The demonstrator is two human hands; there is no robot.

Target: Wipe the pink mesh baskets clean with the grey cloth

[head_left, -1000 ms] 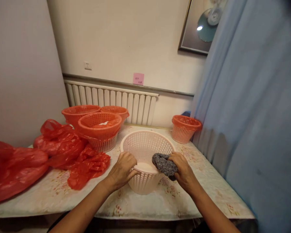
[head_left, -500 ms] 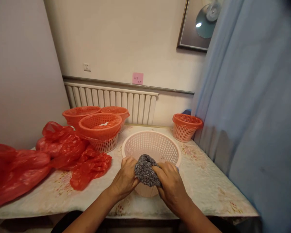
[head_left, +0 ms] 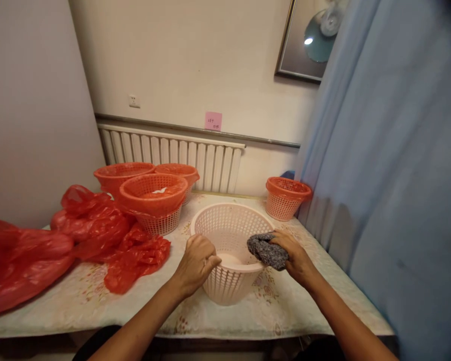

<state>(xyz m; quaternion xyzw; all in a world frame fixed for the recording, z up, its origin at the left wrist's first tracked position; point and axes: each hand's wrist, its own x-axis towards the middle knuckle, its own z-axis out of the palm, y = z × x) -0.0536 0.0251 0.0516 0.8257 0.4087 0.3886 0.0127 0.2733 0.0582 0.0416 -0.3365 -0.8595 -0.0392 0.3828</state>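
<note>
A pale pink plastic basket with a perforated wall stands upright on the table in front of me. My left hand is closed on the near left part of its rim, thumb over the edge. In my right hand is a bunched dark grey cloth, which lies against the right side of the rim. The fingers of that hand are wrapped round the cloth and partly hidden by it. Nothing shows inside the basket.
Baskets lined with red bags, one of them in front, stand at the back left; another lined basket is at the back right. Red plastic bags lie left on the flowered tablecloth. A blue curtain borders the right.
The cloth was between both hands over the basket's near rim. Now the right hand has carried it to the right side, and the left hand has let it go and grips the rim.
</note>
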